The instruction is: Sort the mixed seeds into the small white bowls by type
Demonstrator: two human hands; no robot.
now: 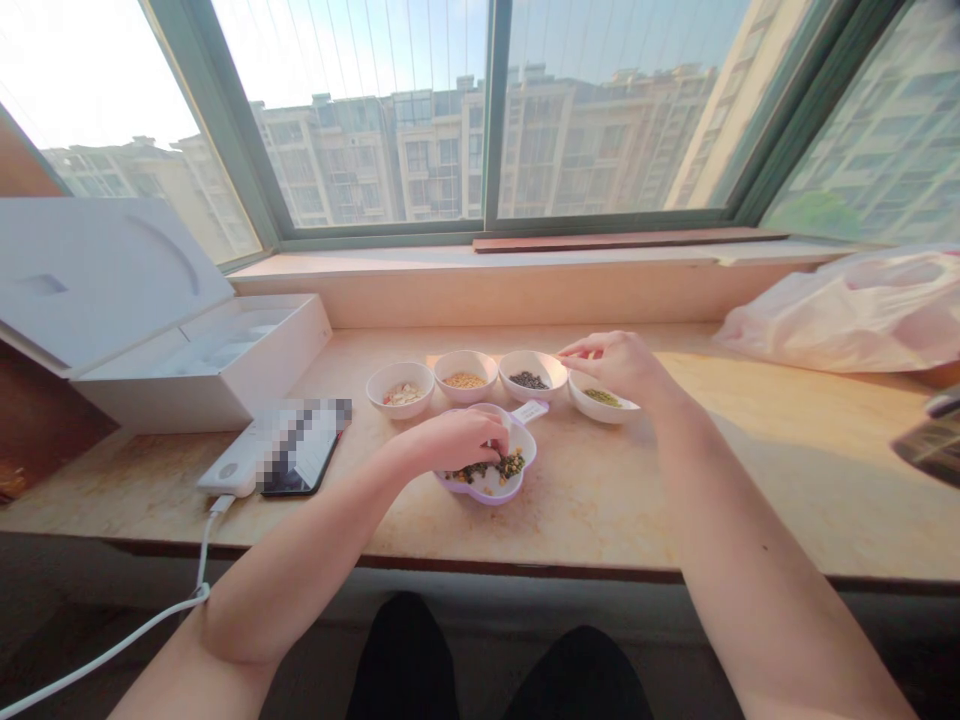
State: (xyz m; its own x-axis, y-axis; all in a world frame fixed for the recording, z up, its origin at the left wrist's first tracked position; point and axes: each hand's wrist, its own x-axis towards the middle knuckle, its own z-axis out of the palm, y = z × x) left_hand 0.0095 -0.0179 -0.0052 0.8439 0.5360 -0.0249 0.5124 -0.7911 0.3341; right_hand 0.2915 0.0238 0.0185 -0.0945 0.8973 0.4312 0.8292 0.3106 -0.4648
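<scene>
Left hand [476, 438] curled in lilac bowl [491, 496] of mixed grains [512, 464], right hand [613, 358] over white bowl [589, 408] of green grains [602, 398], grips unclear

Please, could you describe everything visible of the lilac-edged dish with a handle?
The dish is lobed, white inside with lilac outside, and looks like plastic. Its short, pale handle points away from the person, to the right. It stands upright on the table, nearer than the white bowls, and holds mixed dark and yellow grains. The left hand reaches into it and hides part of it.
</scene>
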